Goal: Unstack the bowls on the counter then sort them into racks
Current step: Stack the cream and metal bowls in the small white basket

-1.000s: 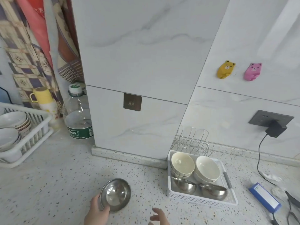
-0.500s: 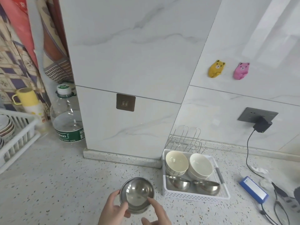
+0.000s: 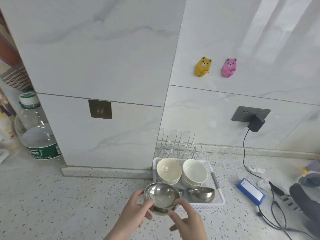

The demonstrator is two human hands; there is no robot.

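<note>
I hold a steel bowl (image 3: 161, 196) above the counter, just left of the white rack (image 3: 220, 199). My left hand (image 3: 133, 212) grips its left rim, thumb over the edge. My right hand (image 3: 187, 220) pinches the right rim and underside. The held piece looks like nested steel bowls, a second rim showing at the left. In the rack stand two stacks of white ceramic bowls (image 3: 168, 170) (image 3: 194, 172) at the back. A steel bowl (image 3: 201, 194) lies tilted at the front right; another one is mostly hidden behind the held bowl.
A wire holder (image 3: 178, 146) stands behind the rack by the wall. A large water bottle (image 3: 36, 132) sits at the far left. At the right lie a blue box (image 3: 251, 191), a black cable (image 3: 277, 213) from the wall socket (image 3: 251, 114), and a dark object (image 3: 306, 201).
The bowl has travelled right and now sits beside the rack. My right hand, free a second ago, has closed on the bowl's right side. The view has shifted right.
</note>
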